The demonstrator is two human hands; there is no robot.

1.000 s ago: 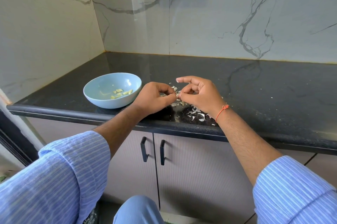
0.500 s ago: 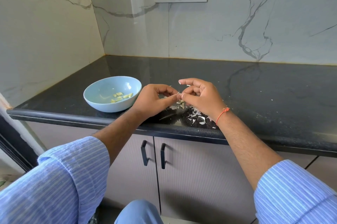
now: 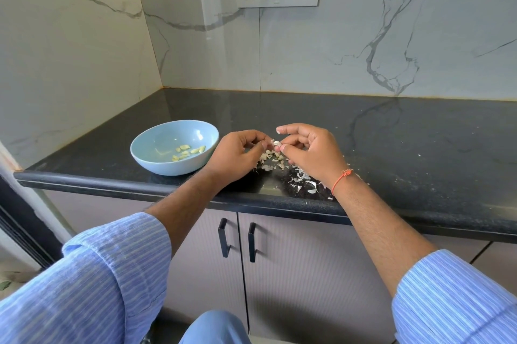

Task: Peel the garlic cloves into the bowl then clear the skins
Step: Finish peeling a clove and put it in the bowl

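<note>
Both hands, left hand [image 3: 236, 155] and right hand [image 3: 310, 152], pinch one garlic clove [image 3: 276, 143] just right of the blue bowl [image 3: 156, 160]; skins [image 3: 300, 180] lie below.

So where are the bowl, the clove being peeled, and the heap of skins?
bowl [image 3: 145, 148]: head view, on the bare left inner wall.
garlic clove [image 3: 276, 143]: head view, on the white bit between both hands' fingertips.
skins [image 3: 303, 185]: head view, on the scraps under the right wrist.

Single head view, looking forward-down, close over counter [image 3: 363, 131] edge.
</note>
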